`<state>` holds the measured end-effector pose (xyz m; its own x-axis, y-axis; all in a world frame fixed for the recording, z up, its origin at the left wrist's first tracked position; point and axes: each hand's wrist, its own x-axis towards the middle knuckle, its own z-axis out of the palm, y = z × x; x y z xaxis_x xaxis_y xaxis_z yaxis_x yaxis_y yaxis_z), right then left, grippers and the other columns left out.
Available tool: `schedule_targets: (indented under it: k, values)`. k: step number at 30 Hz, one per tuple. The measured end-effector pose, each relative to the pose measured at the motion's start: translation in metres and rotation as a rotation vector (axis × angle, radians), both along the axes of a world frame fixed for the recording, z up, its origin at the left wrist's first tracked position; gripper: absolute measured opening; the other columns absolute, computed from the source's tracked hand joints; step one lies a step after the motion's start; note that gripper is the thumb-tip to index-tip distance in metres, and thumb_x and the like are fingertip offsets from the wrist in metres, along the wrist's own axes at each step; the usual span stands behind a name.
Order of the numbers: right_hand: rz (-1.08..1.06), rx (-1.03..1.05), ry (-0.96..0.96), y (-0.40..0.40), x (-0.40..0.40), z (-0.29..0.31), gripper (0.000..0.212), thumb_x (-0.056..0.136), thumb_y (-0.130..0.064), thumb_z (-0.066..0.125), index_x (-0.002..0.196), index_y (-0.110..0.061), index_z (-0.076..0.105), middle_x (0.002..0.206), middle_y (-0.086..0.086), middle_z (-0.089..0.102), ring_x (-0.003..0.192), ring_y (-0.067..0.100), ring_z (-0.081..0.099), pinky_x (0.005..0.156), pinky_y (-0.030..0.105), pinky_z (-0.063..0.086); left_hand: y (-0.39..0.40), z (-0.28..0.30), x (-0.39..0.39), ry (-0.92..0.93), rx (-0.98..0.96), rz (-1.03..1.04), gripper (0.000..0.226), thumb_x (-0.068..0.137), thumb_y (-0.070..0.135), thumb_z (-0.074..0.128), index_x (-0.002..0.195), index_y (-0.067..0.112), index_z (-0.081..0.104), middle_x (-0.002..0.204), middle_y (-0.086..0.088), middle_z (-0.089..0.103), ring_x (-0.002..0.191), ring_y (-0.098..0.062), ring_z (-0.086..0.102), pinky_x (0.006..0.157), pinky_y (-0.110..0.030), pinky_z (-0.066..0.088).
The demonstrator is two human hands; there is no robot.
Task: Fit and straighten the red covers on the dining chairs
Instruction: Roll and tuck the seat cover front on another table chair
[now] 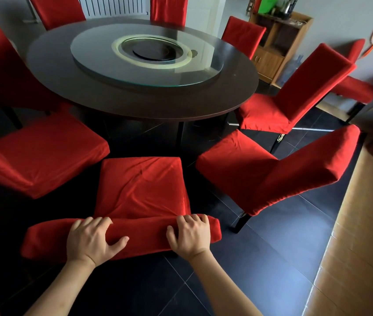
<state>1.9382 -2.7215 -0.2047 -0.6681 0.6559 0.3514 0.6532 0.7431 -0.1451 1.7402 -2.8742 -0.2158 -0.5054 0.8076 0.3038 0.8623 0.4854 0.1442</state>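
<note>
On the near chair's backrest top (121,236), left hand (92,240) and right hand (190,236) clamp the cover; seat wrinkles (139,185) need smoothing next.

A round dark dining table (149,103) carries a glass turntable (103,71). The floor (279,254) is dark glossy tile. A white radiator (112,5) stands against the far pale wall (340,26), and a wooden cabinet (279,46) holds what may be kitchenware.
</note>
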Motion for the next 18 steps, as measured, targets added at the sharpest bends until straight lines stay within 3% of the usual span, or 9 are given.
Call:
schedule_targets:
  k: [18]
  values:
    - [-0.054, -0.1, -0.025, -0.039, -0.013, 0.007, 0.039, 0.078, -0.048, 0.045, 0.06, -0.017, 0.058, 0.059, -0.003, 0.06, 0.057, 0.022, 0.058, 0.065, 0.036, 0.049, -0.023, 0.007, -0.019, 0.002, -0.02, -0.018, 0.092, 0.081, 0.081, 0.01, 0.071, 0.01, 0.066, 0.061, -0.002, 0.061, 0.059, -0.029, 0.059, 0.064, -0.043, 0.043]
